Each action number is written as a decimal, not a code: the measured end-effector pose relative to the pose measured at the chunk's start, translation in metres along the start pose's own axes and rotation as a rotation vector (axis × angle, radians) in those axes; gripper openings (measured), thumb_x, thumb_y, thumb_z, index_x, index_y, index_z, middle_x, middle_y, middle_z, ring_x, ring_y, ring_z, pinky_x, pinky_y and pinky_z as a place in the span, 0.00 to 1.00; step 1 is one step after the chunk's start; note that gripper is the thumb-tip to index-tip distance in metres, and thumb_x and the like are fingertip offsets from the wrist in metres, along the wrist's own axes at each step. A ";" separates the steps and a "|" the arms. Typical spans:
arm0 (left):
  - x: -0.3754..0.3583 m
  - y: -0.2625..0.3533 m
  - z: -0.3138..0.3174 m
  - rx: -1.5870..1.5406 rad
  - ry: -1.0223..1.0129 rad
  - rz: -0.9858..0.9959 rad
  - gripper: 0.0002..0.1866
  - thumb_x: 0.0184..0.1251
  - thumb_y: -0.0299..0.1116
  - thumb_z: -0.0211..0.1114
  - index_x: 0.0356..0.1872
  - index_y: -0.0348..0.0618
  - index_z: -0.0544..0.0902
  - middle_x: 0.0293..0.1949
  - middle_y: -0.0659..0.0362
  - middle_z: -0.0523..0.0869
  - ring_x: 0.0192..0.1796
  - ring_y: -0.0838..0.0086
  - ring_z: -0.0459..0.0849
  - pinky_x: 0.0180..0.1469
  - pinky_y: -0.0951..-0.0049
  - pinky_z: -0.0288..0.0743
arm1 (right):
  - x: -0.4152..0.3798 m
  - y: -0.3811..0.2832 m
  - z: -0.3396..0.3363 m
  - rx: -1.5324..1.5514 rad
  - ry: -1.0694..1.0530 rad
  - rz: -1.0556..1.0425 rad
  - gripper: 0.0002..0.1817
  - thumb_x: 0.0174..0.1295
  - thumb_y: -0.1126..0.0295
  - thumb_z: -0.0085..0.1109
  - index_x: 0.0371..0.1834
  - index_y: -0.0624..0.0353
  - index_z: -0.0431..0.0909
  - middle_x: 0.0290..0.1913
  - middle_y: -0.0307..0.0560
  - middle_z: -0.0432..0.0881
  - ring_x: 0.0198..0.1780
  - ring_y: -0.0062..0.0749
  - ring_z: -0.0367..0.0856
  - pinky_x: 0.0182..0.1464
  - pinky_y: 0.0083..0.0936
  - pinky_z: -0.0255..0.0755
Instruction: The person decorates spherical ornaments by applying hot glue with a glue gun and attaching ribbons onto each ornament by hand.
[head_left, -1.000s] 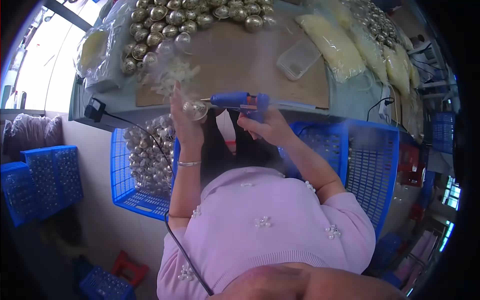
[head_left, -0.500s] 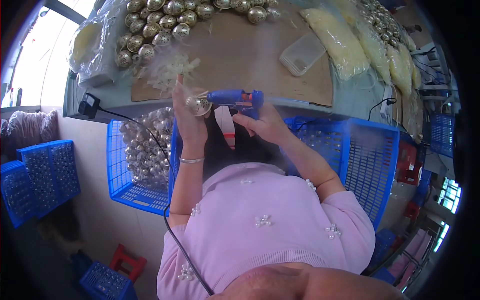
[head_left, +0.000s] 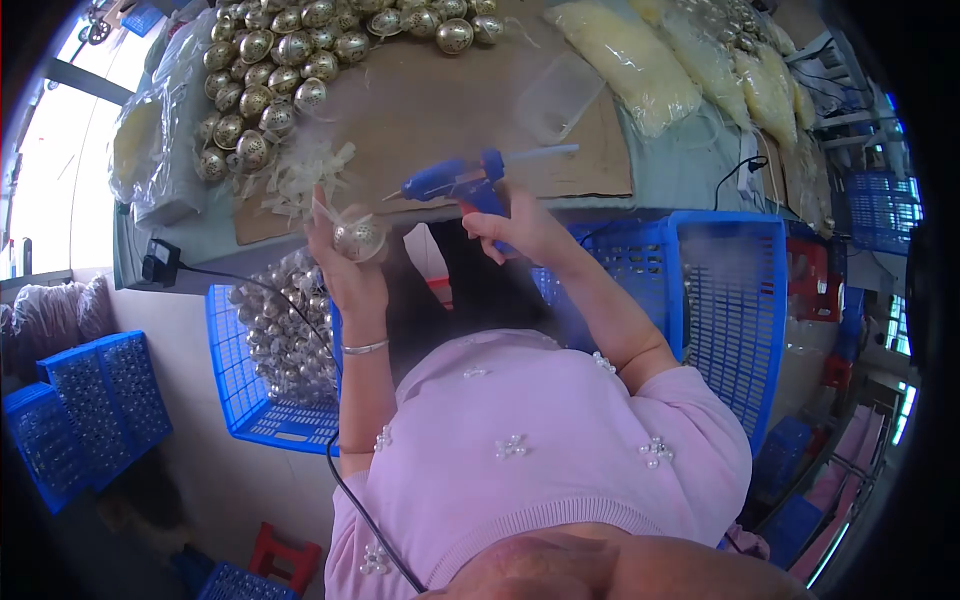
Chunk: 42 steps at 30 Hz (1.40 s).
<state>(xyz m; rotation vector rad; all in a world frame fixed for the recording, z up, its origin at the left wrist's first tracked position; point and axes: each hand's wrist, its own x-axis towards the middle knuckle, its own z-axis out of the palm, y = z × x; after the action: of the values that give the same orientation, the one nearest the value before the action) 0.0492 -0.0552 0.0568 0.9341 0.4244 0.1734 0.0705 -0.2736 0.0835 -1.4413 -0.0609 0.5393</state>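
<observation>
now l hand (head_left: 345,262) grips bell (head_left: 358,238), r hand (head_left: 520,232) w/ glue gun (head_left: 460,180).

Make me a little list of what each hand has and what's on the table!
left hand: holds a silver bell
right hand: grips a blue glue gun, its nozzle pointing toward the bell but apart from it
table: rows of silver bells, pale ribbon scraps, a clear plastic box, bags of yellowish stuff
beside the lap: blue basket with more bells
</observation>
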 end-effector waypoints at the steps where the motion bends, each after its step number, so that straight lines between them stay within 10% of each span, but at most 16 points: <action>1: 0.003 0.001 -0.006 -0.007 -0.031 0.004 0.33 0.76 0.59 0.39 0.75 0.55 0.56 0.39 0.56 0.83 0.32 0.70 0.81 0.22 0.80 0.64 | 0.000 -0.006 -0.011 0.040 0.040 -0.003 0.16 0.61 0.63 0.64 0.43 0.63 0.73 0.27 0.38 0.75 0.21 0.20 0.73 0.23 0.19 0.67; 8: -0.007 0.004 -0.029 -0.021 -0.030 0.029 0.33 0.76 0.60 0.39 0.75 0.53 0.56 0.39 0.56 0.83 0.32 0.70 0.81 0.21 0.80 0.65 | 0.033 -0.020 -0.126 -0.115 0.442 -0.073 0.19 0.58 0.63 0.70 0.44 0.67 0.80 0.30 0.43 0.78 0.30 0.24 0.76 0.34 0.23 0.70; 11: -0.013 0.004 -0.033 -0.009 0.008 0.014 0.32 0.75 0.58 0.41 0.75 0.56 0.57 0.39 0.59 0.82 0.31 0.75 0.80 0.23 0.79 0.63 | 0.063 -0.001 -0.154 -0.787 0.860 -0.218 0.16 0.58 0.66 0.68 0.42 0.67 0.80 0.31 0.47 0.81 0.32 0.34 0.79 0.36 0.30 0.72; 14: -0.017 0.003 -0.041 -0.019 0.040 0.000 0.32 0.75 0.58 0.41 0.75 0.55 0.57 0.39 0.60 0.82 0.31 0.75 0.80 0.23 0.80 0.63 | 0.070 -0.012 -0.119 -1.167 1.079 -0.737 0.13 0.57 0.70 0.66 0.41 0.67 0.80 0.33 0.51 0.81 0.35 0.42 0.80 0.39 0.32 0.73; 18: -0.019 0.001 -0.046 0.001 0.049 -0.027 0.32 0.76 0.58 0.41 0.75 0.55 0.58 0.38 0.60 0.82 0.31 0.76 0.80 0.23 0.81 0.62 | 0.105 -0.006 -0.018 -0.839 0.436 -0.634 0.07 0.58 0.74 0.63 0.37 0.65 0.80 0.36 0.50 0.80 0.37 0.42 0.80 0.40 0.30 0.73; 24: -0.026 0.005 -0.049 -0.033 0.082 -0.012 0.32 0.76 0.57 0.41 0.74 0.53 0.58 0.38 0.59 0.82 0.31 0.75 0.81 0.22 0.82 0.63 | 0.201 0.044 0.060 -0.894 0.229 -0.852 0.11 0.55 0.66 0.66 0.38 0.61 0.84 0.33 0.48 0.82 0.33 0.35 0.81 0.38 0.31 0.73; 27: -0.027 0.006 -0.060 -0.049 0.083 0.009 0.31 0.77 0.57 0.41 0.74 0.53 0.58 0.38 0.58 0.83 0.31 0.73 0.82 0.21 0.82 0.64 | 0.202 0.028 0.044 -0.639 0.056 -0.413 0.10 0.56 0.68 0.64 0.37 0.60 0.84 0.29 0.47 0.83 0.29 0.33 0.79 0.37 0.29 0.73; 33: -0.025 0.004 -0.064 -0.037 0.116 -0.037 0.32 0.76 0.56 0.42 0.74 0.50 0.58 0.36 0.59 0.81 0.28 0.75 0.80 0.19 0.81 0.62 | 0.179 0.004 -0.007 -0.735 0.060 -0.356 0.09 0.58 0.69 0.61 0.38 0.60 0.84 0.29 0.46 0.84 0.29 0.34 0.80 0.38 0.29 0.74; 36: -0.023 0.002 -0.056 -0.040 0.085 -0.035 0.31 0.77 0.56 0.41 0.74 0.50 0.59 0.36 0.58 0.81 0.28 0.75 0.80 0.19 0.81 0.63 | 0.183 0.022 -0.022 -0.978 0.102 -0.766 0.10 0.60 0.67 0.60 0.39 0.61 0.83 0.33 0.48 0.85 0.36 0.37 0.82 0.42 0.30 0.74; 42: -0.024 0.000 -0.053 0.013 0.070 -0.021 0.32 0.77 0.56 0.40 0.74 0.49 0.58 0.37 0.56 0.81 0.29 0.74 0.80 0.19 0.80 0.63 | 0.157 0.007 -0.016 -0.736 0.429 -0.356 0.12 0.58 0.65 0.62 0.40 0.61 0.83 0.40 0.51 0.83 0.43 0.41 0.82 0.48 0.32 0.73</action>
<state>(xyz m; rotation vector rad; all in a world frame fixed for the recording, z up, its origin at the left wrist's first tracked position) 0.0053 -0.0238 0.0363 0.9376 0.4998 0.1847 0.2122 -0.2277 0.0303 -2.1766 -0.1840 -0.1220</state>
